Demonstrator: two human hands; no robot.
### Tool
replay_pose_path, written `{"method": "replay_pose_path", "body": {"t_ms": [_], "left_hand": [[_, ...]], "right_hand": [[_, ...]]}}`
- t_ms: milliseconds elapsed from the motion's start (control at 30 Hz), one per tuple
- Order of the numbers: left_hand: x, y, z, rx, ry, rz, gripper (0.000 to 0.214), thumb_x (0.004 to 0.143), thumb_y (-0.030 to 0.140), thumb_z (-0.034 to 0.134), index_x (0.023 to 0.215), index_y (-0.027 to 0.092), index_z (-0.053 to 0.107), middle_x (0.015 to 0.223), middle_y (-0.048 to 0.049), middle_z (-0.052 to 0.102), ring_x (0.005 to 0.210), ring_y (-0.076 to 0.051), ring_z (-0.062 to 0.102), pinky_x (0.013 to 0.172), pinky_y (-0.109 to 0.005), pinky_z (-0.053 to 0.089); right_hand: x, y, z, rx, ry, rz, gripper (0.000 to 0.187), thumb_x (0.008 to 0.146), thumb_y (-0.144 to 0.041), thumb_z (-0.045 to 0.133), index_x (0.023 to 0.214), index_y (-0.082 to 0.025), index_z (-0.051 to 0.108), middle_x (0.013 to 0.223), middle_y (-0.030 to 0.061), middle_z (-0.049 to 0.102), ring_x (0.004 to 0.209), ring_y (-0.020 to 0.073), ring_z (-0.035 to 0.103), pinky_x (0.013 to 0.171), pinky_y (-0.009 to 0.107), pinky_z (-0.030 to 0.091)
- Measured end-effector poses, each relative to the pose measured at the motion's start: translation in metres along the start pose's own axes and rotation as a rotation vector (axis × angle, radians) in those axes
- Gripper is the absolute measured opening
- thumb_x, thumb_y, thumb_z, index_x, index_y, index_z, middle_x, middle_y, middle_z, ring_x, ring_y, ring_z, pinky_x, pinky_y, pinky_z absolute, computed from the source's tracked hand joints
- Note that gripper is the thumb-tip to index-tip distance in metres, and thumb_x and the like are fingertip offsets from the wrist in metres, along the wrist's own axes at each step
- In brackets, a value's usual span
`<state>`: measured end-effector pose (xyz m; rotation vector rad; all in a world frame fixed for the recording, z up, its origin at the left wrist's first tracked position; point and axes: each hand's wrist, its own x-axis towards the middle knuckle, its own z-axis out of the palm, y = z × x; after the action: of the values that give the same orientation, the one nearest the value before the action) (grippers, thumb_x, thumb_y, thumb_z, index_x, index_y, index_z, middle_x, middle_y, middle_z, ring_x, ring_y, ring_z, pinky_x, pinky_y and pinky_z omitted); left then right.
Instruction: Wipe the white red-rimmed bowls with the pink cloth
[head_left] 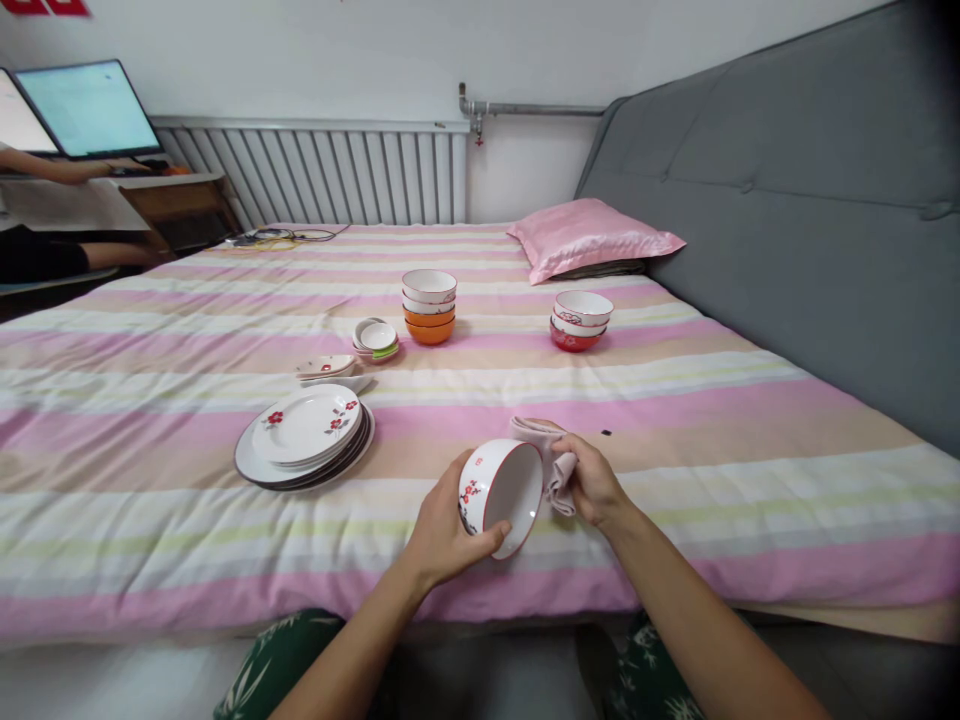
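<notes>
My left hand [448, 535] grips a white bowl [484, 480] with a red rim and red blossoms, its thumb over the edge. The bowl is tilted on its side, its mouth turned to the right. Just beside it, my right hand [589, 483] is closed on a folded pale pink cloth [541, 437], which hangs close to the bowl's rim; whether they touch I cannot tell. Both hands are above the near part of the striped bedsheet [450, 410].
Flowered plates [307, 425] are stacked at left, with small dishes [326, 367] and little bowls [377, 336] behind. Further back stand a white-and-orange bowl stack [429, 310] and a white-and-red one [581, 320]. A pink pillow [592, 238] lies by the grey headboard [787, 200]. Someone sits at a monitor [88, 108].
</notes>
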<state>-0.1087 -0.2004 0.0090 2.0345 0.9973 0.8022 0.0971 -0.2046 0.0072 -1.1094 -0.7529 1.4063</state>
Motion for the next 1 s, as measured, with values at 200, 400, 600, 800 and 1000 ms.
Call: {"method": "replay_pose_path", "body": {"t_ms": [200, 400, 600, 800, 1000], "left_hand": [[-0.001, 0.001, 0.001, 0.041, -0.006, -0.014, 0.08, 0.062, 0.036, 0.068, 0.134, 0.017, 0.035, 0.132, -0.014, 0.05, 0.119, -0.034, 0.051, 0.099, -0.047, 0.041], [-0.001, -0.001, 0.002, 0.011, 0.0, 0.03, 0.077, 0.067, 0.038, 0.068, 0.133, 0.018, 0.036, 0.13, -0.0122, 0.052, 0.116, -0.031, 0.053, 0.097, -0.044, 0.043], [0.0, -0.004, 0.003, -0.009, 0.006, 0.022, 0.075, 0.068, 0.039, 0.067, 0.134, 0.018, 0.037, 0.129, -0.0118, 0.053, 0.114, -0.03, 0.054, 0.096, -0.044, 0.043], [-0.001, -0.003, 0.003, -0.021, -0.002, 0.017, 0.077, 0.067, 0.04, 0.068, 0.134, 0.018, 0.037, 0.13, -0.0123, 0.053, 0.116, -0.031, 0.053, 0.098, -0.045, 0.042], [0.0, -0.003, 0.003, -0.011, 0.002, 0.023, 0.077, 0.067, 0.04, 0.067, 0.134, 0.018, 0.037, 0.131, -0.0127, 0.052, 0.117, -0.031, 0.052, 0.098, -0.045, 0.041]], "right_hand": [[0.001, -0.006, 0.006, -0.205, -0.02, -0.332, 0.053, 0.08, -0.032, 0.033, 0.13, -0.021, 0.045, 0.121, 0.0069, 0.063, 0.09, 0.0226, 0.065, 0.071, 0.033, 0.053], [-0.011, -0.01, 0.013, -0.688, -0.35, -0.675, 0.048, 0.084, -0.042, 0.045, 0.128, -0.025, 0.05, 0.135, 0.005, 0.051, 0.127, 0.0273, 0.043, 0.108, 0.043, 0.032], [-0.005, -0.007, 0.01, -0.595, -0.371, -0.627, 0.048, 0.086, -0.041, 0.033, 0.127, -0.026, 0.052, 0.133, 0.0041, 0.053, 0.127, 0.025, 0.043, 0.108, 0.043, 0.032], [-0.002, -0.013, 0.004, -0.414, -0.482, -0.497, 0.058, 0.073, -0.03, 0.043, 0.13, -0.023, 0.05, 0.137, 0.0034, 0.051, 0.128, 0.026, 0.043, 0.109, 0.042, 0.031], [-0.002, -0.017, 0.007, -0.426, -0.424, -0.416, 0.061, 0.068, -0.014, 0.046, 0.128, -0.025, 0.05, 0.135, 0.0036, 0.053, 0.127, 0.0242, 0.046, 0.108, 0.044, 0.033]]}}
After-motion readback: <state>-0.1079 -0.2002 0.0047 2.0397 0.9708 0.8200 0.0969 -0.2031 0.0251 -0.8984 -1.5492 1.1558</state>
